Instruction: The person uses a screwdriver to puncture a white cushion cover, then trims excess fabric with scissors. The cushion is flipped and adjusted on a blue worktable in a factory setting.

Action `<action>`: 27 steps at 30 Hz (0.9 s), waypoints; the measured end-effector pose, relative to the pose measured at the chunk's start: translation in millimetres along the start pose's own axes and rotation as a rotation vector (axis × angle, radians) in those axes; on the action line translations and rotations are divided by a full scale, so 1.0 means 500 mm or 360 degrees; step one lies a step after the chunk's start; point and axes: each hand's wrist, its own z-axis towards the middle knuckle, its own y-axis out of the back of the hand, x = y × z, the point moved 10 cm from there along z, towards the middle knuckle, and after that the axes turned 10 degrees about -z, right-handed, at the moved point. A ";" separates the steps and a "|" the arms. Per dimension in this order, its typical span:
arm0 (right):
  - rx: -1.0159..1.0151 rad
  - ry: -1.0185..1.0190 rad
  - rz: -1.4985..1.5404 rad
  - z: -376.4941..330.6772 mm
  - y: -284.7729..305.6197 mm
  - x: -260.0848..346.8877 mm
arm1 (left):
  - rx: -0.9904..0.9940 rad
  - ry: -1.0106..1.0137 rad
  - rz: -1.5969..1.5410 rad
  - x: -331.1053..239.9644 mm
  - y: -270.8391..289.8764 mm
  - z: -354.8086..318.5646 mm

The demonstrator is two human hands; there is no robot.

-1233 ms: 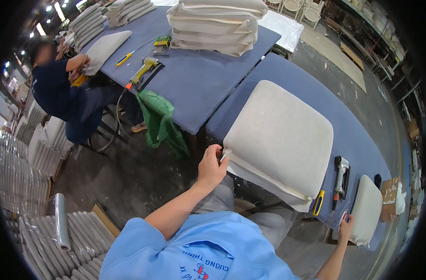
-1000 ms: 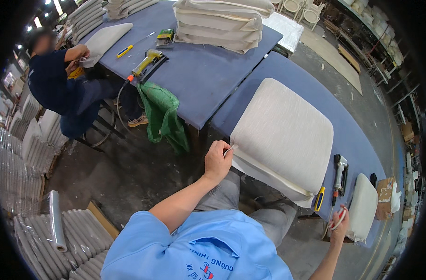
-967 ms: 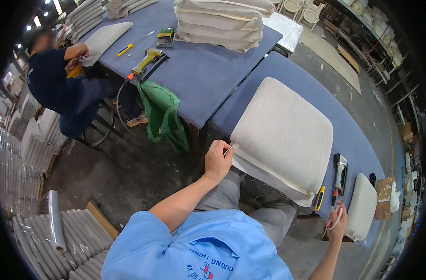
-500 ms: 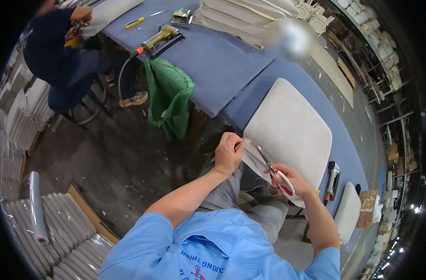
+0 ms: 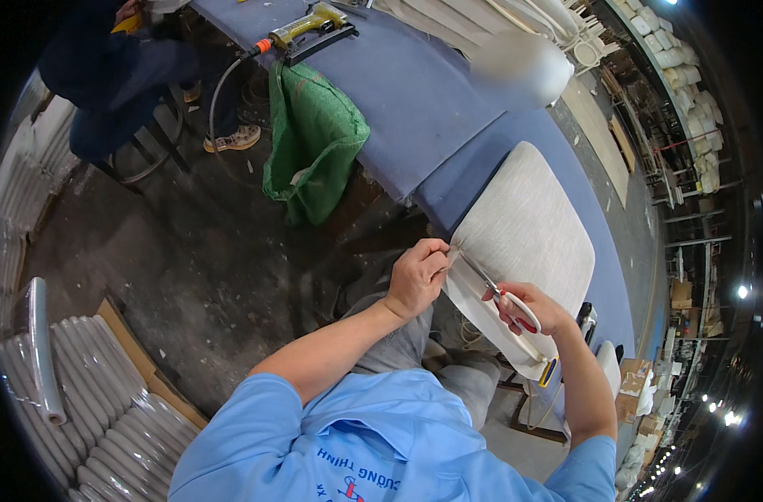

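Note:
A pale grey seat cushion point(image 5: 528, 230) lies on the blue-covered table point(image 5: 431, 117), its near corner hanging over the edge. My left hand point(image 5: 416, 276) pinches the fabric at that corner. My right hand point(image 5: 528, 308) holds red-handled scissors point(image 5: 497, 290), whose blades point up-left at the fabric by my left fingers.
A green bag point(image 5: 314, 134) hangs off the table edge. A yellow staple gun point(image 5: 314, 21) with a hose lies on the table at the top. Another person point(image 5: 114, 75) sits at the upper left. Plastic-wrapped rolls point(image 5: 89, 402) are stacked at the lower left. Another tool point(image 5: 586, 314) lies right of the cushion.
My right hand came from the far right of the table with the scissors and now holds them at the cushion's corner. My head has leaned closer; my left hand kept its pinch.

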 end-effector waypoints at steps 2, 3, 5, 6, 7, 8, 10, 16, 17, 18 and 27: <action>0.0000 -0.0011 -0.0010 0.002 0.005 0.000 | 0.0003 -0.0014 0.0010 0.002 0.001 -0.004; -0.0001 -0.0016 -0.0014 0.003 0.007 0.002 | -0.0005 -0.0023 0.0017 0.001 0.002 -0.004; -0.0034 -0.0027 -0.0056 0.002 0.015 0.004 | -0.0002 -0.0026 0.0029 0.001 0.004 -0.004; -0.0050 -0.0031 -0.0078 0.002 0.019 0.006 | 0.0008 -0.0020 0.0034 0.001 0.003 -0.004; -0.0053 -0.0037 -0.0088 0.002 0.021 0.007 | 0.0018 -0.0014 0.0040 0.002 0.002 -0.004; -0.0055 -0.0043 -0.0099 0.004 0.022 0.008 | 0.0013 -0.0010 0.0028 0.001 0.003 -0.004; -0.0075 -0.0053 -0.0130 0.005 0.027 0.008 | 0.0007 -0.0004 0.0001 0.000 0.002 -0.006; -0.0137 -0.0085 -0.0217 0.012 0.040 0.008 | -0.0016 0.0028 -0.0050 0.002 0.001 -0.008; -0.0149 -0.0081 -0.0248 0.012 0.043 0.010 | -0.0015 0.0042 -0.0061 0.002 0.001 -0.008; -0.0159 -0.0075 -0.0279 0.012 0.046 0.014 | -0.0016 0.0055 -0.0070 0.004 0.001 -0.009; -0.0321 -0.0104 -0.0621 0.011 0.068 0.034 | -0.0017 0.0108 -0.0160 0.010 -0.003 -0.014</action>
